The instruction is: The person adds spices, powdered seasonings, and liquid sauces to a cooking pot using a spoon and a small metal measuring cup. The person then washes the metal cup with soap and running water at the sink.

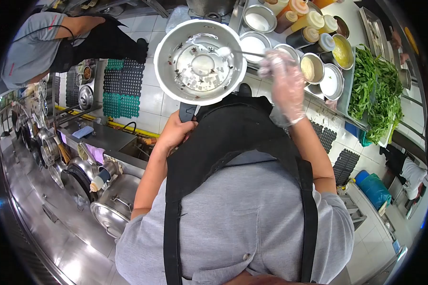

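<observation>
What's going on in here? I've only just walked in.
A person's bare left hand grips the dark grey handle of a round, silver metal pot holding clear liquid, dark star-shaped spices and pale pieces. Their right hand, in a clear plastic glove, holds a thin metal spoon over the pot, something white at its tip. Nearby are round metal bowls and long-leaved greens.

At 12 o'clock, a silver pot (165,53) patterned inside with dark brown star shapes (178,76) and pale squarish pieces (202,84); its handle (187,112) is dark grey. At 1 o'clock, bottles (314,20) in orange, brown and cream. At 2 o'clock, bright green leaves (378,88). At 10 o'clock, a mat (123,78) in green and black, over white tiles (150,97). At 6 o'clock, a plain grey shirt (218,204) with black straps (172,242).
</observation>
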Demonstrator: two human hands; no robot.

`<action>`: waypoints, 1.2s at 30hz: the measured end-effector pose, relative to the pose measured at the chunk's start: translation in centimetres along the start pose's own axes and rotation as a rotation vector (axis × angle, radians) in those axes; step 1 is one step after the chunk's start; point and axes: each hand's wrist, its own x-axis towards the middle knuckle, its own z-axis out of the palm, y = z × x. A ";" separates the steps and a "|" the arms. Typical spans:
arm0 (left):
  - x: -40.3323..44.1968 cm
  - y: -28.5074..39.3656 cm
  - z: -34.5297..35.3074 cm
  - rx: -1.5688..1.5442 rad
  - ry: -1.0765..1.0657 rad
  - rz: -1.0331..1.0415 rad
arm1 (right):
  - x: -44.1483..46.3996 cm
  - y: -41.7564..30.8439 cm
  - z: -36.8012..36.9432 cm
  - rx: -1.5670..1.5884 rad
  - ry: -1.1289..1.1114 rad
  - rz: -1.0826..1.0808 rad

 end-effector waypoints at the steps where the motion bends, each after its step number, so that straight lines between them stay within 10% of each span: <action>1: 0.0 0.1 0.0 0.006 -0.006 -0.006 | -0.3 0.3 0.7 -0.272 -0.165 -0.335; 6: 0.7 -0.3 -0.4 -0.018 -0.046 0.022 | -3.0 -4.6 0.6 -0.761 -0.292 -0.967; 15: 0.6 0.2 -0.7 -0.011 -0.030 0.012 | -0.5 -2.4 -10.3 -0.545 0.291 -0.229; 36: 0.2 2.2 -0.1 0.062 0.041 0.001 | 1.4 8.2 -15.7 0.396 0.475 0.119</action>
